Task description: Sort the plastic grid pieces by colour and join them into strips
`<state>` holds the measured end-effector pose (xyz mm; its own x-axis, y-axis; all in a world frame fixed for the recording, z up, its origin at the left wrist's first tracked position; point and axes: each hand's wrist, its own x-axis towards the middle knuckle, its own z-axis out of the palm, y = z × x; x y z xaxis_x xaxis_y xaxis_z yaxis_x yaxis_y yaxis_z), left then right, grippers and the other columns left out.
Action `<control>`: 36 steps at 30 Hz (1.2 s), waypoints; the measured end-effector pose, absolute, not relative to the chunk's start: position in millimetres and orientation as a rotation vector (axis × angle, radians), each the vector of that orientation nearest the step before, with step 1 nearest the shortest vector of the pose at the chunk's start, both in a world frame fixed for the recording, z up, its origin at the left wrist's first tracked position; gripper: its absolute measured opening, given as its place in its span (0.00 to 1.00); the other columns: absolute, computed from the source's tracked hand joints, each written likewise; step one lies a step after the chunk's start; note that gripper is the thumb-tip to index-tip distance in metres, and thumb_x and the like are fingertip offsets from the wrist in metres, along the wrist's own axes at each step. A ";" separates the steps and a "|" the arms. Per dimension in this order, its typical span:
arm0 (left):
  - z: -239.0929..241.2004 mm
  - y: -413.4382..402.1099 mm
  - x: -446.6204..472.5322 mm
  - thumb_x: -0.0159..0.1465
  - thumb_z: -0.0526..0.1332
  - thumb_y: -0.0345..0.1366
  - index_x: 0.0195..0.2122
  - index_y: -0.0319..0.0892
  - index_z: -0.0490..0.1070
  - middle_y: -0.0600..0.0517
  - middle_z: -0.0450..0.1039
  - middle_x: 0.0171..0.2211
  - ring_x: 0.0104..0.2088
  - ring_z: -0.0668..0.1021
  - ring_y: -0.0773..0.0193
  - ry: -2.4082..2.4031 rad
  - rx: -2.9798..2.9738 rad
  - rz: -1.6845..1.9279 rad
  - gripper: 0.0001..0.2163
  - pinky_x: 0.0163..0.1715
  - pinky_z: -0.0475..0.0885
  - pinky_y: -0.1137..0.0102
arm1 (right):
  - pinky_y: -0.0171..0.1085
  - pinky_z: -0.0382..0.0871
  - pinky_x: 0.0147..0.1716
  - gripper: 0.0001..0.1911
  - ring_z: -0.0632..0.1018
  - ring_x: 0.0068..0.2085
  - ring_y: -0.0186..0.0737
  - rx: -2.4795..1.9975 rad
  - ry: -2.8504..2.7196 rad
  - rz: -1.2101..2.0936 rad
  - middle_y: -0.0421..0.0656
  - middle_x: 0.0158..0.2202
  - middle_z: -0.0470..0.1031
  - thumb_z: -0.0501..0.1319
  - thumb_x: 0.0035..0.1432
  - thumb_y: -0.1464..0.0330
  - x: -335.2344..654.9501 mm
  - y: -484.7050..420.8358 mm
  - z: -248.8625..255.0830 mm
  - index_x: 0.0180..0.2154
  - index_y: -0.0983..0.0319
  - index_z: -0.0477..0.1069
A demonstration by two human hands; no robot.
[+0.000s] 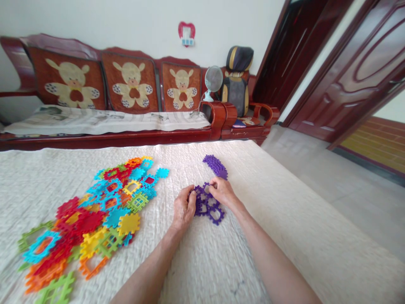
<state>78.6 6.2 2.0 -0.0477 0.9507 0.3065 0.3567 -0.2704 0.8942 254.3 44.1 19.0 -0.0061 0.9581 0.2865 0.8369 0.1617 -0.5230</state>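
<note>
Several purple plastic interlocking pieces (202, 204) with notched edges and window-like holes lie in a loose group between my hands. My left hand (184, 207) grips the left side of this group, thumb on top and fingers curled behind. At its upper right, my right hand (223, 192) pinches a purple frame piece, partly hidden by the fingers. Just beyond my right hand, a leaning row of purple pieces (215, 164) stretches away on the cloth. To the left spreads a large heap of red, blue, yellow, green and orange interlocking pieces (91, 217).
A cream quilted cloth (268, 253) covers the table. Behind it stands a wooden sofa (177, 136) with bear-patterned cushions (131, 84). A small fan (214, 80) sits near the sofa's arm, beside a chair with a dark seat cover (234, 90). Wooden doors (344, 80) are at the right.
</note>
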 end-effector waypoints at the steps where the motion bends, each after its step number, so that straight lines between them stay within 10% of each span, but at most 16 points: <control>1: 2.4 6.1 78.7 0.65 0.52 0.39 0.46 0.38 0.72 0.45 0.76 0.44 0.46 0.76 0.59 1.396 1.652 1.317 0.15 0.48 0.71 0.63 | 0.33 0.66 0.32 0.06 0.73 0.29 0.34 -1.686 -1.816 0.303 0.39 0.28 0.76 0.58 0.48 0.72 257.1 45.8 18.8 0.30 0.60 0.72; 19: 3.0 6.1 78.8 0.64 0.52 0.38 0.47 0.37 0.71 0.44 0.76 0.44 0.46 0.76 0.59 1.401 1.647 1.311 0.16 0.49 0.70 0.64 | 0.34 0.66 0.43 0.19 0.73 0.40 0.35 -1.461 -2.099 0.239 0.43 0.39 0.69 0.52 0.45 0.83 276.5 42.6 23.3 0.38 0.62 0.70; 27: 0.5 6.6 79.3 0.64 0.53 0.38 0.47 0.38 0.72 0.45 0.76 0.43 0.44 0.77 0.59 1.414 1.654 1.311 0.15 0.47 0.71 0.63 | 0.37 0.64 0.47 0.22 0.72 0.46 0.41 -1.730 -2.061 0.260 0.46 0.44 0.70 0.62 0.51 0.62 260.7 35.7 31.3 0.48 0.62 0.67; 36: 0.3 6.7 80.1 0.63 0.54 0.38 0.47 0.39 0.72 0.47 0.77 0.38 0.41 0.77 0.60 1.407 1.647 1.324 0.15 0.43 0.72 0.65 | 0.35 0.63 0.46 0.13 0.74 0.45 0.42 -1.797 -2.135 0.121 0.47 0.42 0.75 0.57 0.57 0.66 248.1 33.1 37.0 0.44 0.62 0.71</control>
<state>80.1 6.7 0.3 -0.0563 0.9515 0.3026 0.3600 -0.2634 0.8950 248.1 33.1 37.0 -0.1371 0.9687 0.2070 0.9392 0.1935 -0.2838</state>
